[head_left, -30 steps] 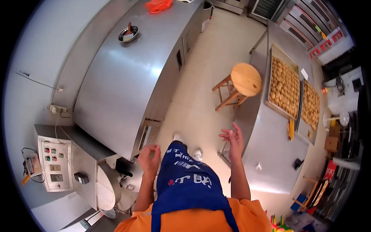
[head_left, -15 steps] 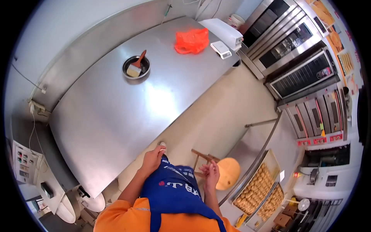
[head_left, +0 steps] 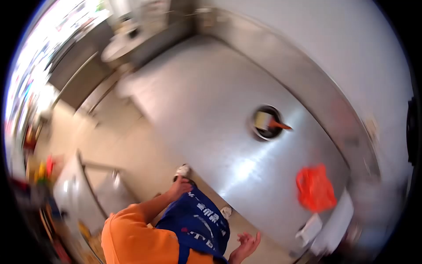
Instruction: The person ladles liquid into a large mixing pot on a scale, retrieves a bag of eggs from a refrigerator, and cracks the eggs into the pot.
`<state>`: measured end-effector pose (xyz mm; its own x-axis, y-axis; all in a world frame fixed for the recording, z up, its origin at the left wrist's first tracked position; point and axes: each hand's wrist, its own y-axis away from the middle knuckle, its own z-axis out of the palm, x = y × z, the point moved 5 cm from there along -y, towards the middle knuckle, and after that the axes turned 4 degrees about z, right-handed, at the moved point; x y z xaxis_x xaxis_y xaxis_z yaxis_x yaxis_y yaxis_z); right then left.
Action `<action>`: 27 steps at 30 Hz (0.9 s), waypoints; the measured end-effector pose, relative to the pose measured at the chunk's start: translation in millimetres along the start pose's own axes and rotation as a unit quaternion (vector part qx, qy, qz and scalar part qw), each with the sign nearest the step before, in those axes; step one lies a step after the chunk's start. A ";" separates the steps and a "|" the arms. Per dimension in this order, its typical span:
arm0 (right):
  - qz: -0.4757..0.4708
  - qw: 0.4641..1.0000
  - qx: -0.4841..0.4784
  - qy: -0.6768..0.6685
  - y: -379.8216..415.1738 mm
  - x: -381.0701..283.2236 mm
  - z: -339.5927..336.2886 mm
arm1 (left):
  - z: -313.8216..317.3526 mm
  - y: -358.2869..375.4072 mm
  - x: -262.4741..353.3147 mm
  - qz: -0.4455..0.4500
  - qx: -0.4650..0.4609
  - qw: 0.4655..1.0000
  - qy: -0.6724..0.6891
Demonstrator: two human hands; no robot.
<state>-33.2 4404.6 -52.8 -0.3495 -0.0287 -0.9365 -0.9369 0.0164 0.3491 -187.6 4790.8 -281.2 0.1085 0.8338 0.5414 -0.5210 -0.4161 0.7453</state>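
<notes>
My left hand (head_left: 178, 188) hangs by the blue apron (head_left: 200, 215) at its upper left, above a shoe. Its fingers look loosely stretched, with nothing visible in them. Lower right, my right hand (head_left: 247, 247) is held out beside the apron, fingers apart and holding nothing. Both hands are off the steel table (head_left: 193, 105). On the table a dark round bowl (head_left: 263, 133) holds a wide brush (head_left: 263, 120), its wooden handle over the rim. A crumpled red plastic bag (head_left: 315, 189) lies at the table's right end.
A white scale (head_left: 309, 229) and a long white box (head_left: 335, 224) sit past the bag. Bare floor (head_left: 118, 145) runs along the table's near side. At lower left stands a metal-topped table (head_left: 72, 191). Much of the surroundings is blurred.
My view has swung round to the left, so the bowl, brush and bag now appear at the right. The ovens and trays of baked pieces have left view. My left hand's fingers have loosened.
</notes>
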 end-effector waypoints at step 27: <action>-0.003 0.836 -0.458 0.304 10.8 11.9 29.0 | 104.8 -98.6 -116.6 0.215 0.341 0.915 0.008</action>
<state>-47.4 4433.4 -61.1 -0.0225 -0.5334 -0.8456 -0.4531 -0.7485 0.4842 -60.2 4696.6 -377.0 0.0025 0.5426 0.8400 0.1365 -0.8323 0.5372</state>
